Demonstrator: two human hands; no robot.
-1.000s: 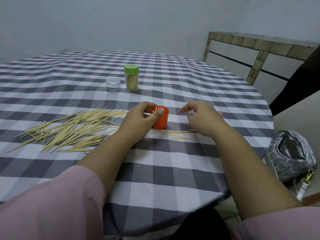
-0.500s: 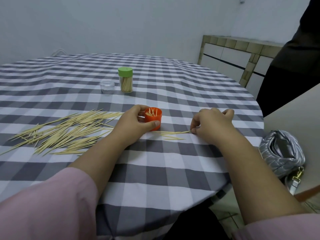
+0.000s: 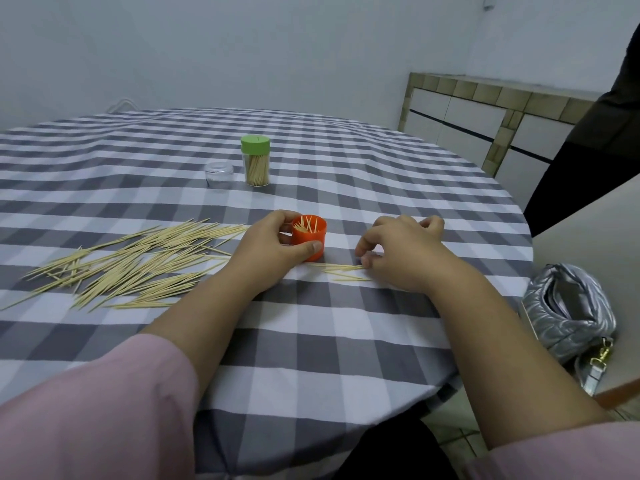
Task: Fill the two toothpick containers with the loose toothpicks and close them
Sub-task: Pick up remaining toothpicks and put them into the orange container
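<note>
A round desk [image 3: 311, 341] under a grey-and-white checked cloth fills the frame. Left of centre lies a large scatter of loose wooden toothpicks [image 3: 131, 261]. Toward the upper middle stands a clear container with a green lid [image 3: 255, 161], toothpicks inside, beside a small clear jar [image 3: 219, 174]. At centre, the left hand [image 3: 273, 247] curls thumb and fingers around an open orange plastic container [image 3: 309, 237] holding a few toothpicks. Just right of it, a small bunch of toothpicks [image 3: 341, 269] lies lengthwise left to right, its right end touching the right hand [image 3: 401, 251]. That hand's fingers are bent close together, seemingly pinching the bunch.
</note>
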